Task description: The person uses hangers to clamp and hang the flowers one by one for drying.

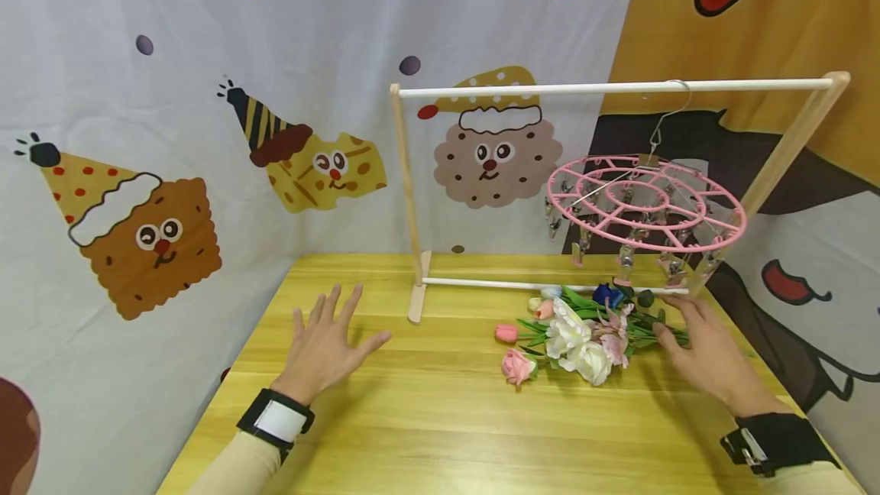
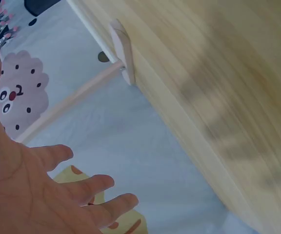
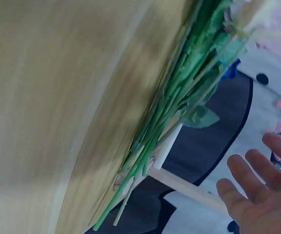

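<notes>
Your right grip [image 1: 708, 350], a bare hand, is spread and has hold of nothing; its fingers hang just beside the green stems [image 1: 642, 331] of a bunch of flowers, and the right wrist view shows a gap between them. Your left grip [image 1: 323, 354] is spread wide too, holding nothing, above the left part of the wooden surface [image 1: 447, 403], well apart from the flowers. A black band [image 1: 784, 438] wraps your right wrist. The bunch lies on the right half of the surface, stems toward the right: white blooms [image 1: 591, 362] sit on the near side, a blue rose [image 1: 608, 296] on the far side, while a pink rose [image 1: 517, 367] and a pink tulip [image 1: 506, 333] lie at the left end. Beyond it stands a frame [image 1: 408, 182] with wooden posts and white bars; from the right part of its top bar hangs a pink round rack [image 1: 639, 244] with clips [image 1: 626, 260] dangling over the flowers. Farther back, a cartoon-printed curtain [image 1: 330, 37] covers the far side.
</notes>
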`<action>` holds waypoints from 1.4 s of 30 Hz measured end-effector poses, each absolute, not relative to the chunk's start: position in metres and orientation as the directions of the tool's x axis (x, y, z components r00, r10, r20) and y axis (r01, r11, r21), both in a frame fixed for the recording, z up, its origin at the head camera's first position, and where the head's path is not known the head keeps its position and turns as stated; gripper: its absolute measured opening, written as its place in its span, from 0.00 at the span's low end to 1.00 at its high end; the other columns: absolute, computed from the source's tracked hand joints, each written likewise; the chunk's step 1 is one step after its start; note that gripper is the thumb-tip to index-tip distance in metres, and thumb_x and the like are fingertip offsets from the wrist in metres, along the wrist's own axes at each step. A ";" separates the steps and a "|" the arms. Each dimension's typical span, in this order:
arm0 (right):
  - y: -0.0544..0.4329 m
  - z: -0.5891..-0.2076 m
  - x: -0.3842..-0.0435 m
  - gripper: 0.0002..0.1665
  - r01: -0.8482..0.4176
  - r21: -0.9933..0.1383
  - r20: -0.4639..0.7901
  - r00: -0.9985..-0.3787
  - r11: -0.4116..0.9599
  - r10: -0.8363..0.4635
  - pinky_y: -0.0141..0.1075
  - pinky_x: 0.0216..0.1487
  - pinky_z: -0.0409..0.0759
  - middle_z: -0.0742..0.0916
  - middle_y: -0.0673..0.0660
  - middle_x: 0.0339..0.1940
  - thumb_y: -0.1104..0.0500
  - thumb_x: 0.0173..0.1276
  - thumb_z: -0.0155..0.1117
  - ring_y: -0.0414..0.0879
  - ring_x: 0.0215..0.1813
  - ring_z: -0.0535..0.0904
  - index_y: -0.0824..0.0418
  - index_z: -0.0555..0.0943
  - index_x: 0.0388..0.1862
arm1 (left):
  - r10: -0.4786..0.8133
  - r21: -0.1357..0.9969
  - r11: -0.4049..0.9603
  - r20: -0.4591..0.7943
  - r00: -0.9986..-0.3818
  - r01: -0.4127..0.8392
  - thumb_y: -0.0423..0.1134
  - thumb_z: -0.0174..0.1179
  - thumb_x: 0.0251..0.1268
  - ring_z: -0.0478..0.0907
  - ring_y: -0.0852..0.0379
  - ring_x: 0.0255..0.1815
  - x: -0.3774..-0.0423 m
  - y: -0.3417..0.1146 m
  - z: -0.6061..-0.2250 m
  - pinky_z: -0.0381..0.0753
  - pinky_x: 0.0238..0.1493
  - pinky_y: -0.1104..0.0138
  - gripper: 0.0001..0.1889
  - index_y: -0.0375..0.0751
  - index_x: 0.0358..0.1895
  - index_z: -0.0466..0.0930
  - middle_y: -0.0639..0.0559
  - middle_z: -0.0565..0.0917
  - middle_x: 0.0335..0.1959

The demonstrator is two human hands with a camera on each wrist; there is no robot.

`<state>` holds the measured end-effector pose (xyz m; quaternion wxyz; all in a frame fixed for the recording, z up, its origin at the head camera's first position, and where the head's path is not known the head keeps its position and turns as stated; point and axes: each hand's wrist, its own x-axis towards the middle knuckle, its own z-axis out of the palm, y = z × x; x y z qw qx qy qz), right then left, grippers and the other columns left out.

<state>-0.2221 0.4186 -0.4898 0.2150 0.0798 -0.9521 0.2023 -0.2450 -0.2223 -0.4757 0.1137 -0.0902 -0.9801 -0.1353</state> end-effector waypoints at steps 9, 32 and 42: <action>0.441 -0.469 -0.239 0.25 -0.089 -0.482 0.514 -0.834 0.872 0.199 0.40 0.46 0.78 0.88 0.79 0.60 0.59 0.89 0.60 0.50 0.50 0.88 0.76 0.82 0.73 | 0.120 0.410 0.877 0.321 -0.940 0.252 0.76 0.61 0.84 0.74 0.19 0.85 -0.266 -0.212 -0.469 0.73 0.83 0.21 0.53 0.45 0.96 0.59 0.26 0.68 0.90; 0.485 -0.450 -0.301 0.43 0.122 -0.652 0.328 -0.844 0.748 0.424 0.75 0.76 0.80 0.67 0.86 0.89 0.60 0.88 0.48 0.86 0.82 0.73 0.78 0.53 0.94 | 0.047 0.693 0.650 0.373 -0.927 0.312 0.56 0.67 0.89 0.79 0.29 0.83 -0.346 -0.158 -0.448 0.83 0.82 0.36 0.43 0.34 0.91 0.65 0.28 0.76 0.86; 0.497 -0.459 -0.313 0.39 0.117 -0.657 0.307 -0.861 0.745 0.406 0.84 0.84 0.64 0.72 0.89 0.83 0.64 0.89 0.42 0.91 0.79 0.72 0.80 0.54 0.92 | 0.067 0.746 0.555 0.400 -0.914 0.368 0.37 0.61 0.94 0.87 0.27 0.75 -0.374 -0.134 -0.443 0.90 0.76 0.39 0.31 0.33 0.90 0.67 0.26 0.83 0.79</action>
